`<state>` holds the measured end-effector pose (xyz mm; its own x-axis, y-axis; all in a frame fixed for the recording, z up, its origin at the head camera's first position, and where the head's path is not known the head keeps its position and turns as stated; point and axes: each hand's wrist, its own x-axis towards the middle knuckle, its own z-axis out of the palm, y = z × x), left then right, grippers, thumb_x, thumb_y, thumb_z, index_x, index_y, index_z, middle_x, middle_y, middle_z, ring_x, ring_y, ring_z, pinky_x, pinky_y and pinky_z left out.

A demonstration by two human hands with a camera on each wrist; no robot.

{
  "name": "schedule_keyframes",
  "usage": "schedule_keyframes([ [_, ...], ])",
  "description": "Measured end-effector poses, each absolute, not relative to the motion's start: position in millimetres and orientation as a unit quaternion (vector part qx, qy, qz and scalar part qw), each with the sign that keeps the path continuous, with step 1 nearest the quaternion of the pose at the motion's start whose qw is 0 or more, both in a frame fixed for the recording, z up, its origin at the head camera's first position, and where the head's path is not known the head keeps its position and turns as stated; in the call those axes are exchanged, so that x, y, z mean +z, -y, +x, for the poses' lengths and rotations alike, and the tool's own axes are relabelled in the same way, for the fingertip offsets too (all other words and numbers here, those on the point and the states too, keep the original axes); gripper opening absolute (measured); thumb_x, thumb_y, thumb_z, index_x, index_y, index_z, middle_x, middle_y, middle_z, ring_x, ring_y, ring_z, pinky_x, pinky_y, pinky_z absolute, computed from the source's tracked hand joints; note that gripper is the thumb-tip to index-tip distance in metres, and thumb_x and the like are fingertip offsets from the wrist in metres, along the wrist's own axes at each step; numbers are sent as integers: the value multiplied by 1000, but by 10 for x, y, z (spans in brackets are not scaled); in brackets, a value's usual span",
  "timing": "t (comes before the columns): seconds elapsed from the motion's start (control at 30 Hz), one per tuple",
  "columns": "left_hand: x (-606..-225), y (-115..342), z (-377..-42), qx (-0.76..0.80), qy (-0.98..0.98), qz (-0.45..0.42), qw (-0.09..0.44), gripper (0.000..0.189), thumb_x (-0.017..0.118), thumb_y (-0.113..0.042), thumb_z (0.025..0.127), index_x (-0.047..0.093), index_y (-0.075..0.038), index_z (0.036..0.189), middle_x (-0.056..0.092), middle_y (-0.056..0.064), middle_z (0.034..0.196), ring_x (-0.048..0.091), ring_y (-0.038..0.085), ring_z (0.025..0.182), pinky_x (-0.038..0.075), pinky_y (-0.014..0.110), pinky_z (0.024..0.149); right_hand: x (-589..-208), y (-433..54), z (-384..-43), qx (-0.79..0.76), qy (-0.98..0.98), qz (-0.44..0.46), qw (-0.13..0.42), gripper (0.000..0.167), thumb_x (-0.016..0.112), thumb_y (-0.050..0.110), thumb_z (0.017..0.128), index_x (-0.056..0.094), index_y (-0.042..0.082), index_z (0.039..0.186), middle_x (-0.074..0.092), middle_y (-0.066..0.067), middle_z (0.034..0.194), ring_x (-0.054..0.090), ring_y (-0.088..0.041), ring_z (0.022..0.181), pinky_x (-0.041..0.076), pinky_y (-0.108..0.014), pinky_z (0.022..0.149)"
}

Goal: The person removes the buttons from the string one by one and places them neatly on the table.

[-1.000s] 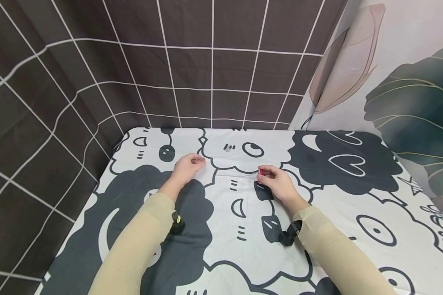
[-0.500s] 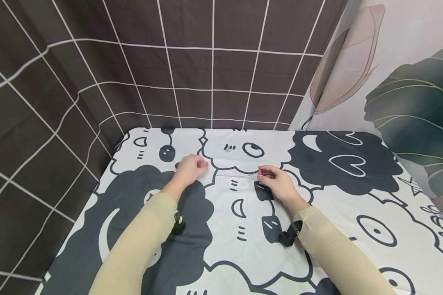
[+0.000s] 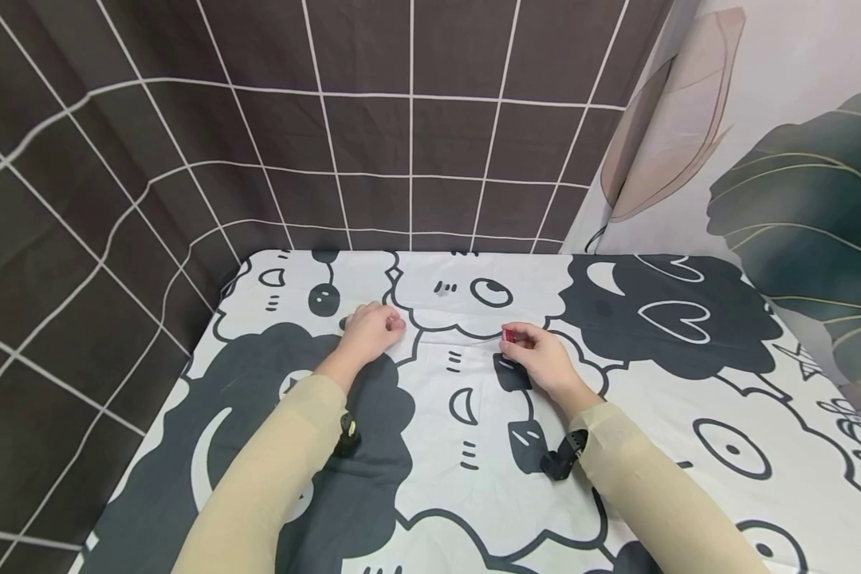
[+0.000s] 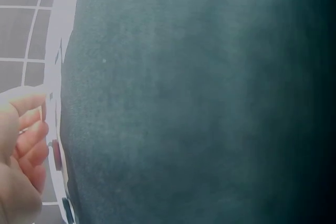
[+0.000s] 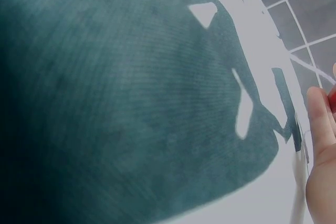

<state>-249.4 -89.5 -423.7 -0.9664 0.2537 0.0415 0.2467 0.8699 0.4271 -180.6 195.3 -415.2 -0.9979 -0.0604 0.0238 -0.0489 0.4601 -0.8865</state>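
My right hand (image 3: 543,357) pinches a small red thing (image 3: 509,336) between thumb and fingers, low over the patterned cloth. Its kind cannot be made out; in the right wrist view only a sliver of red shows by the fingertips. Left of it, my left hand (image 3: 368,332) is held with its fingers bent toward the thumb. In the left wrist view a faint pale line shows between the fingers of this hand (image 4: 21,156), too indistinct to name. A small dark object (image 3: 343,323) peeks out beside the left knuckles, mostly hidden by the hand.
A white cloth (image 3: 430,446) with black cartoon faces covers the table. Dark curtain (image 3: 359,135) with white grid lines closes off the back and left. A leaf-patterned curtain (image 3: 796,207) hangs at the right. A black wrist camera (image 3: 562,456) sits on the right wrist.
My left hand has shifted slightly right and its fingers are bent more, uncovering the small dark object beside it. The right hand stays in place with the red thing.
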Motion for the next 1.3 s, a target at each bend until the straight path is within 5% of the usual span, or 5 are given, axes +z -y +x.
schedule_keyframes([
  [0.73, -4244, 866, -2491, 168, -978, 123, 10, 16, 55, -30, 92, 64, -17, 89, 55, 2, 93, 43, 26, 96, 31, 41, 81, -4439, -2082, -1951, -518, -855, -26, 1, 38, 68, 20, 85, 61, 5, 119, 66, -10, 100, 62, -17, 84, 48, -20, 70],
  [1.3, -4244, 855, -2497, 170, -978, 119, 28, 25, 57, -32, 91, 67, -17, 108, 58, 2, 99, 43, 25, 96, 31, 42, 82, -4424, -2076, -1933, -520, -854, -25, 2, 41, 67, 19, 87, 58, 0, 122, 65, -13, 103, 60, -14, 84, 46, -16, 69],
])
